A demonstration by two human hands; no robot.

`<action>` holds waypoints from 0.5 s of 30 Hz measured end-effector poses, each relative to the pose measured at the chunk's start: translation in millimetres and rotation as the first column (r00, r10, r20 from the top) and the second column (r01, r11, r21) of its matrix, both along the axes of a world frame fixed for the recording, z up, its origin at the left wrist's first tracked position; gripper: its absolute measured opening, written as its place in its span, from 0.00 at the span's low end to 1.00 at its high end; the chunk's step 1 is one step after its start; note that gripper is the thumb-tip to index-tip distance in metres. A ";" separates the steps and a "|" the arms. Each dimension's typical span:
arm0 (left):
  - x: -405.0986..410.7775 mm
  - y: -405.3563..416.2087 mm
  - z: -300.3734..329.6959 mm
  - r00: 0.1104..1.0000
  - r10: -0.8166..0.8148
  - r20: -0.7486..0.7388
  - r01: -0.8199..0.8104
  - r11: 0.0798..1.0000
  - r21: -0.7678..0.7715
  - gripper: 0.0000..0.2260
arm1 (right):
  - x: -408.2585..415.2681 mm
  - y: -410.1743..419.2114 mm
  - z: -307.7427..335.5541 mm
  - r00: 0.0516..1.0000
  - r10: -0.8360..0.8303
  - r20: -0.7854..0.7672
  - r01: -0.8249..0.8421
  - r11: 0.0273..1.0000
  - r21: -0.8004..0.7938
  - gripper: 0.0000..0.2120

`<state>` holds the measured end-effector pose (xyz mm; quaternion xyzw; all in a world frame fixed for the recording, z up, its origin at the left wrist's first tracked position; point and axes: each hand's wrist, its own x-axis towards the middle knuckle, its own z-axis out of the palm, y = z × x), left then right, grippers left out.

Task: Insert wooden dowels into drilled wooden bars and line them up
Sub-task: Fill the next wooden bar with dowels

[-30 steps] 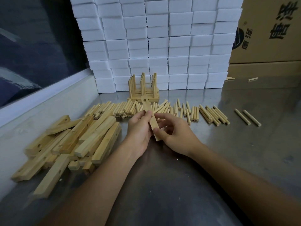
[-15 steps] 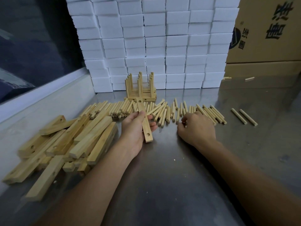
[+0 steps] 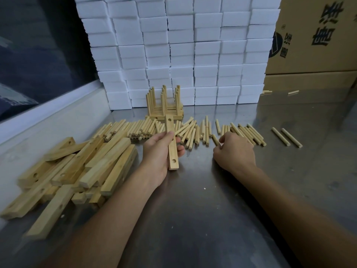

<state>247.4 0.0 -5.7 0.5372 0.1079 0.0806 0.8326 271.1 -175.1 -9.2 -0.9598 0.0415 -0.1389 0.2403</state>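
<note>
A bar [image 3: 171, 142] is held by the left hand [image 3: 160, 151], fingers wrapped round its middle, long axis pointing away; one hole is seen near each end, both empty. The right hand [image 3: 234, 151] rests knuckles-up at the near edge of the dowel row [image 3: 193, 130], fingers curled under. A dowel [image 3: 214, 139] lies just at its fingertips, but whether it is pinched or only touched can't be told.

Finished bars [image 3: 164, 107], with dowels standing up, are lined up at the back against the white blocks [image 3: 181, 55]. Undrilled-side stock sits in the bar pile [image 3: 77, 171] on the left. All of it is on the steel table [image 3: 193, 209].

Risks, judged from here:
- Neighbouring dowels may be rolled or scattered when one is dragged out, since they lie packed and crossed.
- The dowel may be cocked on entry if the bar is held tilted; jamming or a split hole edge would follow.
- The bar is gripped mid-length only, so it could pivot under push force at the end hole.
- The bar pile is loosely heaped; a nudge from the left forearm could slide it.

Not made out: right fingertips (hidden under the hand), hole depth, any middle hole under the left fingers, count of finished bars (overlapping). Two dowels [image 3: 286, 137] lie apart on the right; cardboard boxes [image 3: 313, 45] are cut off by the frame.
</note>
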 end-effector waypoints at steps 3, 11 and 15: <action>-0.2 0.1 0.3 1.000 -0.005 0.000 0.005 1.000 0.011 0.08 | -0.2 2.8 0.8 0.998 0.019 -0.056 -0.021 0.999 -0.045 0.13; -0.3 -0.5 0.4 1.000 -0.009 -0.004 0.009 1.000 0.020 0.09 | -4.9 6.2 0.5 0.997 0.053 -0.047 -0.060 0.987 -0.148 0.13; -0.5 -1.3 1.0 1.000 -0.009 -0.003 0.009 1.000 0.028 0.08 | -4.7 6.2 0.9 0.996 0.048 -0.078 -0.058 0.990 -0.132 0.12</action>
